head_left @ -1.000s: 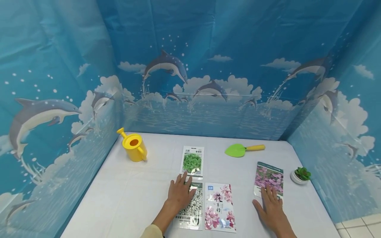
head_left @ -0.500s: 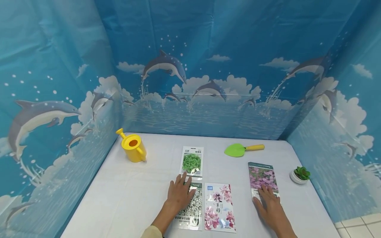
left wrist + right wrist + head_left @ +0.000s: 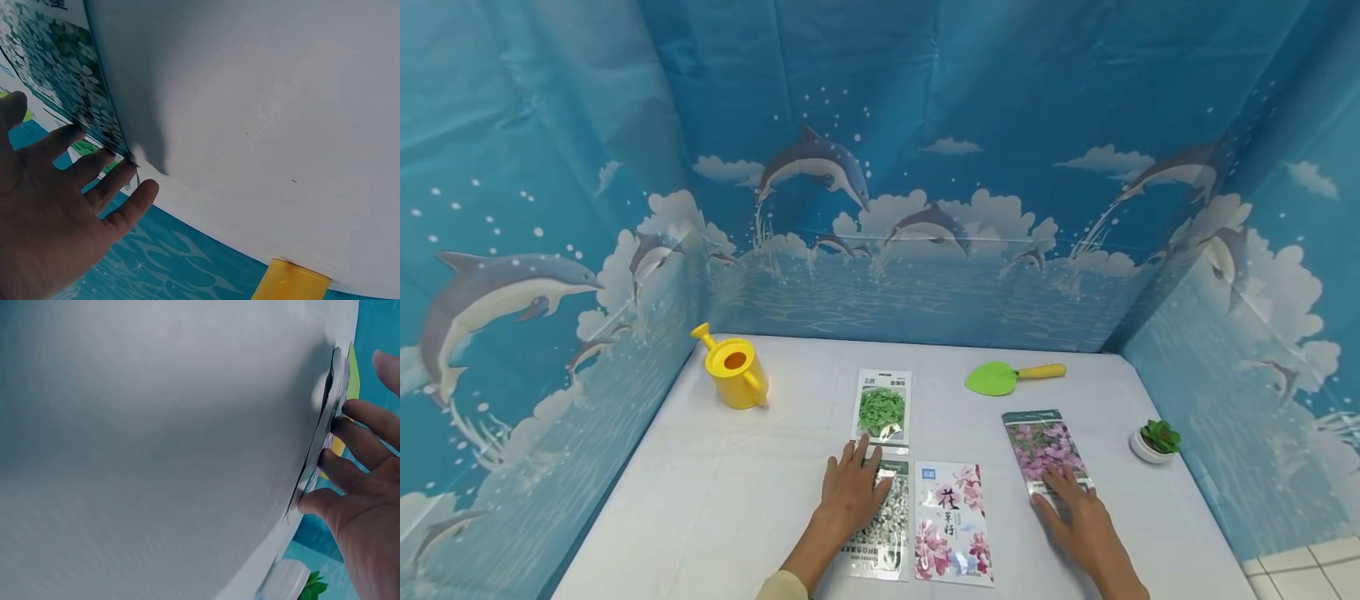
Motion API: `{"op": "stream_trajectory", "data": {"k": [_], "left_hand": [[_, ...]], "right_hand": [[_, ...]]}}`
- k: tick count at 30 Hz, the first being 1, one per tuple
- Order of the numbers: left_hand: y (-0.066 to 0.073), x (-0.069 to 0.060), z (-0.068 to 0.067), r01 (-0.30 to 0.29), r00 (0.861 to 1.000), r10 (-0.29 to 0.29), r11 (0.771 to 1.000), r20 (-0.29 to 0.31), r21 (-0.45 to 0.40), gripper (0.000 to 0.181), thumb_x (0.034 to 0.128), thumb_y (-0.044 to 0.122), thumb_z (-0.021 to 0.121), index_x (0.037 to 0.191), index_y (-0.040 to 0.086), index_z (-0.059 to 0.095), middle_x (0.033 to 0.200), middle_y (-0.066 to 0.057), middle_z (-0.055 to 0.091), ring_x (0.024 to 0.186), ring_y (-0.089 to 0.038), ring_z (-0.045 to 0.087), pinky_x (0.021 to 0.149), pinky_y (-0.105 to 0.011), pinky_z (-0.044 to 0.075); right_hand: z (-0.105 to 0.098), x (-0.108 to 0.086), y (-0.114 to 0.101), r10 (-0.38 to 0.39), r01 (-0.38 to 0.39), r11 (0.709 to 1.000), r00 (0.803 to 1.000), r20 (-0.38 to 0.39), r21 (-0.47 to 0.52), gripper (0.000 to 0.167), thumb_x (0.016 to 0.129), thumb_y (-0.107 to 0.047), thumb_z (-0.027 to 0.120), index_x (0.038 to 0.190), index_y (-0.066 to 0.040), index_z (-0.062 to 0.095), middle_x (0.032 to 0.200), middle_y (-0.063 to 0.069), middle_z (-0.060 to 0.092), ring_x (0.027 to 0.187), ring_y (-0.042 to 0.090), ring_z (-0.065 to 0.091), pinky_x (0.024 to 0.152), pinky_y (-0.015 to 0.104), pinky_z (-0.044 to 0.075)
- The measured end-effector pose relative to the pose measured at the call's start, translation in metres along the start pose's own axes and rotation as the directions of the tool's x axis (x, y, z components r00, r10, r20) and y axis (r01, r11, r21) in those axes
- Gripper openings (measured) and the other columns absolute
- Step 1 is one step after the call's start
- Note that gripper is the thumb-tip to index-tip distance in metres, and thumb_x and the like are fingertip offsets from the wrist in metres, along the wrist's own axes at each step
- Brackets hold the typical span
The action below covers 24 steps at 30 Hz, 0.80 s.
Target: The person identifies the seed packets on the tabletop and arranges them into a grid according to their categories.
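Observation:
In the head view my left hand [image 3: 850, 498] rests with spread, nearly straight fingers on a seed packet with white flowers [image 3: 892, 525], partly covering it. The left wrist view shows those fingertips by that packet's [image 3: 65, 69] edge. A seed packet with green leaves [image 3: 882, 410] lies just beyond, close to the fingertips. Beside the white-flower packet lies a seed packet with pink blossoms [image 3: 953, 533]. Farther right, my right hand [image 3: 1081, 525] touches the lower part of a purple-flower seed packet [image 3: 1043, 450], which lies tilted with its top to the left. The right fingers are extended and lightly bent.
A yellow watering can [image 3: 737, 375] stands at the back left of the white table [image 3: 715, 500]. At the back right lies a green trowel [image 3: 994, 379] with a yellow handle. A small potted succulent [image 3: 1157, 440] sits near the right edge. Blue dolphin-print curtains [image 3: 880, 308] enclose the table.
Under my right hand the purple-flower packet has slid left and turned counterclockwise, its top now leaning left. The right hand has shifted only slightly. My left hand stays in place.

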<state>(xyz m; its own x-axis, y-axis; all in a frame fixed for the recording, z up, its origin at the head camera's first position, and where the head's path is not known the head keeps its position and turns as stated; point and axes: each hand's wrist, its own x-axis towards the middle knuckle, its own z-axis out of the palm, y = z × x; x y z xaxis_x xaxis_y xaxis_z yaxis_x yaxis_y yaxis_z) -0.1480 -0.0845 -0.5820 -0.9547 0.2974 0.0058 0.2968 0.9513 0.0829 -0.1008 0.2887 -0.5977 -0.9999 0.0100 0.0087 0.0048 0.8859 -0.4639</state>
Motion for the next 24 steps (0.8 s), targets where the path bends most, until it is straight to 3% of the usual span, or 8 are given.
{"op": "stream_trajectory", "data": {"k": [8,15,24], "left_hand": [[0.000,-0.001,0.002,0.001,1.000,-0.001,1.000,-0.015,-0.010,0.060,0.1089,0.051,0.056,0.156,0.014,0.059,0.167,-0.014,0.047,0.150,-0.034,0.049,0.111,-0.054,0.050],[0.000,0.000,0.003,0.001,1.000,-0.001,1.000,-0.016,-0.003,0.061,0.1088,0.051,0.056,0.157,0.014,0.059,0.167,-0.014,0.047,0.150,-0.034,0.049,0.110,-0.054,0.050],[0.000,0.000,0.003,0.005,1.000,-0.005,1.000,0.000,0.000,0.060,0.1084,0.052,0.057,0.155,0.014,0.060,0.167,-0.013,0.047,0.150,-0.034,0.049,0.111,-0.054,0.050]], "right_hand": [[-0.001,0.003,0.002,-0.084,0.085,0.996,0.996,-0.043,0.016,0.051,0.101,-0.025,0.078,0.139,0.007,0.068,0.151,0.037,0.052,0.137,0.060,0.051,0.113,0.080,0.032],[-0.002,0.008,0.005,-0.127,0.129,0.992,0.990,-0.067,0.016,0.045,0.098,-0.024,0.080,0.133,0.003,0.073,0.146,0.035,0.058,0.125,0.074,0.050,0.103,0.083,0.040],[-0.003,0.018,0.009,-0.258,0.268,0.962,0.954,-0.153,0.050,0.031,0.091,-0.014,0.087,0.117,0.003,0.081,0.131,0.032,0.069,0.115,0.054,0.070,0.100,0.079,0.046]]}}
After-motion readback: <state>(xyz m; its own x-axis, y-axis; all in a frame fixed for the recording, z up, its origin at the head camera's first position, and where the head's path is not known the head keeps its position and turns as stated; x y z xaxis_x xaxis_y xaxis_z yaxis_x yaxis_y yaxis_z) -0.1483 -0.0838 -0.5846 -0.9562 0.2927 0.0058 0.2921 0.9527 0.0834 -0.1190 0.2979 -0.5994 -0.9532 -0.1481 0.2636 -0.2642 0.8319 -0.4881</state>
